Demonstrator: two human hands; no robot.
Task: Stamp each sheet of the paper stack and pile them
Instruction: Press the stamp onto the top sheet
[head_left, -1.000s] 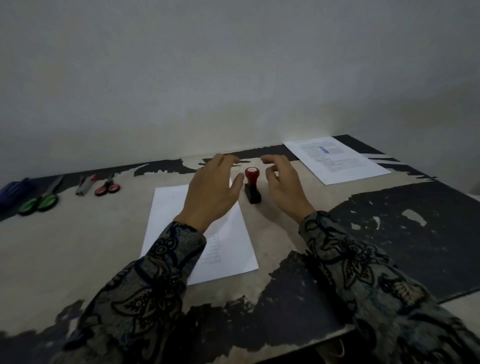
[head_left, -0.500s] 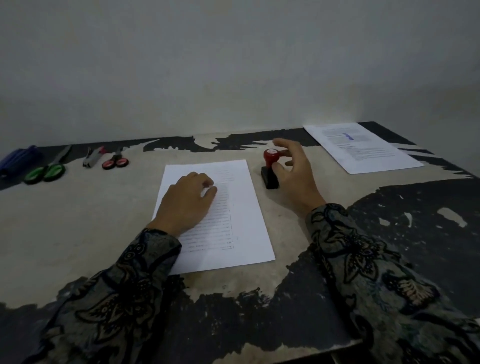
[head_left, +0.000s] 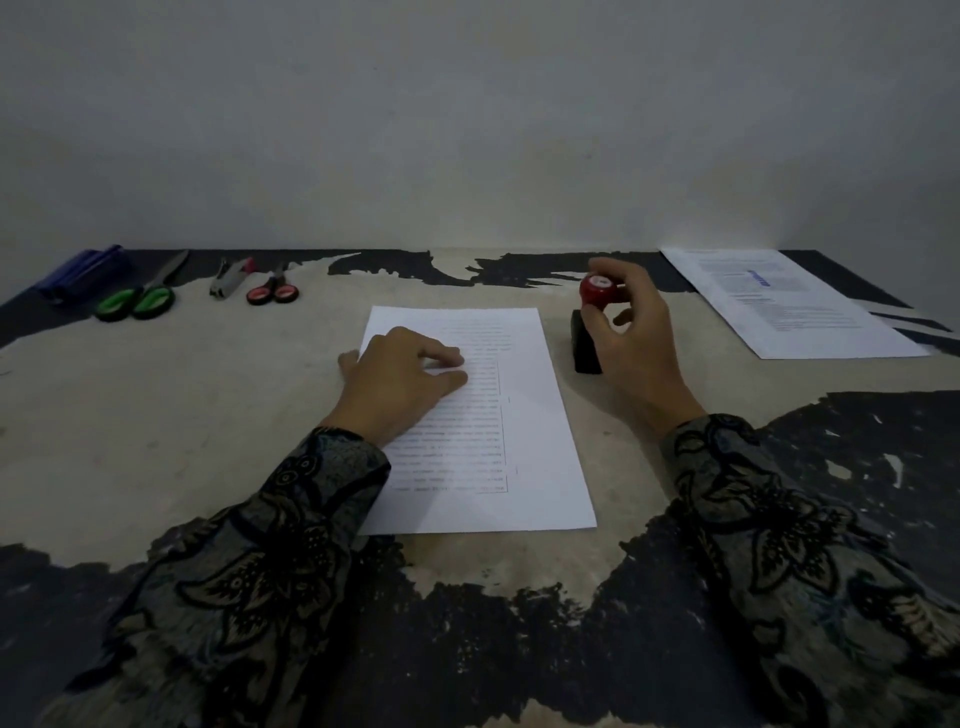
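A white printed sheet (head_left: 524, 410) lies in the middle of the worn table (head_left: 156, 415). My left hand (head_left: 400, 379) rests on its upper left part, fingers bent with the tips on the paper. To the right of the sheet stands a stamp (head_left: 589, 325) with a red knob and a black base. My right hand (head_left: 631, 332) grips the red knob between thumb and fingers. A second printed sheet (head_left: 810, 317) with a blue mark lies at the far right by the wall.
Along the back left edge lie a blue object (head_left: 80, 273), green-handled scissors (head_left: 137, 299), a small metal tool (head_left: 228, 278) and red-handled scissors (head_left: 272, 291). A wall rises right behind the table. Dark peeled patches cover the near edge.
My left hand came down from beside the stamp onto the sheet. My right hand closed round the red knob. The view shifted left.
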